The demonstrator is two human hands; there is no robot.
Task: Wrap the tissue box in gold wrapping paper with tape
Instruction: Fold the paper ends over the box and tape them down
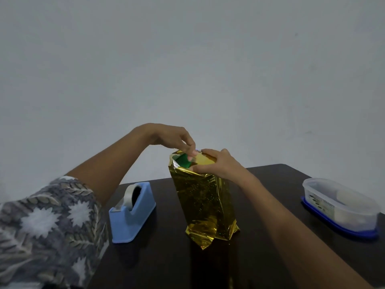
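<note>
Your right hand (218,161) grips the top of the upright parcel. Its thumb presses the near face and its fingers (208,152) curl over a flap of gold wrapping paper (204,197), holding it folded flat across the top. Your left hand (173,136) comes in from above with its fingers (188,150) bunched and pointing down. The tips meet the open end just left of your right fingers. I cannot tell whether they pinch the paper's edge or only press on it.

Right under your left fingertips the green end of the tissue box (184,160) shows through the gap where the paper is not yet folded. The rest of the box is covered in gold and stands on end below both sets of fingers. The paper's loose, crumpled bottom spreads out on the dark surface (166,263).

Below and left of your left fingers, near the parcel but apart from it, a blue tape dispenser (135,215) sits on the surface with its tape roll (130,193) mounted. Well right of your right fingers lies a clear plastic container (341,205) resting on a blue lid. A patterned sleeve (48,226) covers your left upper arm.
</note>
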